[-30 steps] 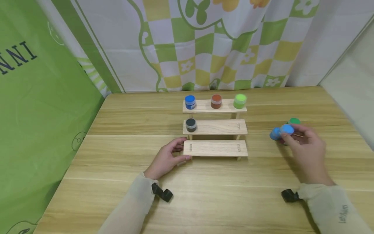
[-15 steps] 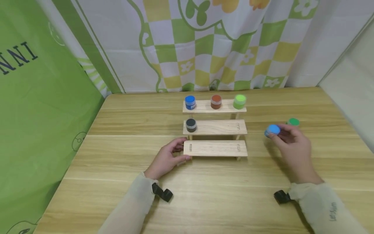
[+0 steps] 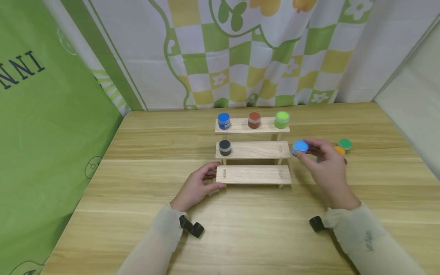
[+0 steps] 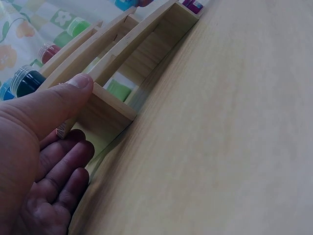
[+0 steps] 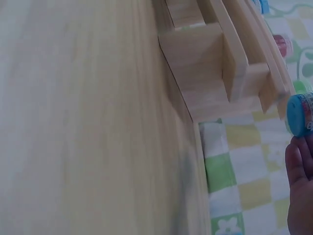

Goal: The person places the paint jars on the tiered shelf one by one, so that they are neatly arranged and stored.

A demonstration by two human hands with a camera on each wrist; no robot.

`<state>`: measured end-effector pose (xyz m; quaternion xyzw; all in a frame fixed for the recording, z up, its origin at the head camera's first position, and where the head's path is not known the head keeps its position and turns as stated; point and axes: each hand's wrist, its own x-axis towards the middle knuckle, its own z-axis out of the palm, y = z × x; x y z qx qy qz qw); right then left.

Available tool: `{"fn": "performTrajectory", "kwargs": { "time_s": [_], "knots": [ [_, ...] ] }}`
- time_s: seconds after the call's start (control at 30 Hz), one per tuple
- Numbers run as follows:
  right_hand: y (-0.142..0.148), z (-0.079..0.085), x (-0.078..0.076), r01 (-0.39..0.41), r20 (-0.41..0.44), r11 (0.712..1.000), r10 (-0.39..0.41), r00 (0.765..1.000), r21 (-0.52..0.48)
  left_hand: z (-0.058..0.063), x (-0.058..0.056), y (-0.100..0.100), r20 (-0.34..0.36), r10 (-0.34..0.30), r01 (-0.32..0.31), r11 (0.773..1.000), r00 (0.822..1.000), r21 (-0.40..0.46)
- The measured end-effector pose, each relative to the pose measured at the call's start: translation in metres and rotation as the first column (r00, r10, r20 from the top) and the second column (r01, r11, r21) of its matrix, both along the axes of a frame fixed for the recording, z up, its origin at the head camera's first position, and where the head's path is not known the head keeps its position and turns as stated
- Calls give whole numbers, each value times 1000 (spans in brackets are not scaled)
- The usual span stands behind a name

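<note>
So: right fingers (image 3: 317, 143) pinch light-blue jar (image 3: 300, 148), lid (image 3: 301, 145) on.

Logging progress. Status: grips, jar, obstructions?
Right grip holds light-blue jar, right of middle shelf. Left grip on bottom shelf's left end. Nothing seen between jar and middle shelf.

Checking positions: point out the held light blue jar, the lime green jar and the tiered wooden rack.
Light blue jar (image 3: 300, 146): head view, lid.
Lime green jar (image 3: 282, 116): head view, lid.
Tiered wooden rack (image 3: 255, 150): head view, middle shelf's top.
</note>
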<state>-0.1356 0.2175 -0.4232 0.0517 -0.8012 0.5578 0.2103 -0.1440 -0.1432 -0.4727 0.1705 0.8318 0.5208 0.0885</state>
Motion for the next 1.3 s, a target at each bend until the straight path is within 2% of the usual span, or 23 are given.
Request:
{"fn": "performTrajectory", "kwargs": {
  "time_s": [0.23, 0.43, 0.83, 1.03, 1.3],
  "knots": [
    [-17, 7, -5, -69, 37, 998, 69, 997, 4, -1, -1, 0, -2, -1, 1, 1000, 1000, 9],
    [-26, 12, -10, -110, 2, 992, 111, 994, 63, -2, -1, 0, -4, -1, 1, 1000, 1000, 4],
    [-44, 15, -21, -219, 19, 969, 218, 976, 114, -1, 1, 0, -15, 5, -5, 1000, 1000, -3],
    [-55, 18, -25, -234, 34, 958, 232, 972, 167, -2, 0, 0, -8, 3, -3, 1000, 1000, -4],
    [-64, 21, -27, -258, 99, 953, 245, 964, 157, 1, 2, 0, 9, 3, -3, 1000, 1000, -5]
  ]
}}
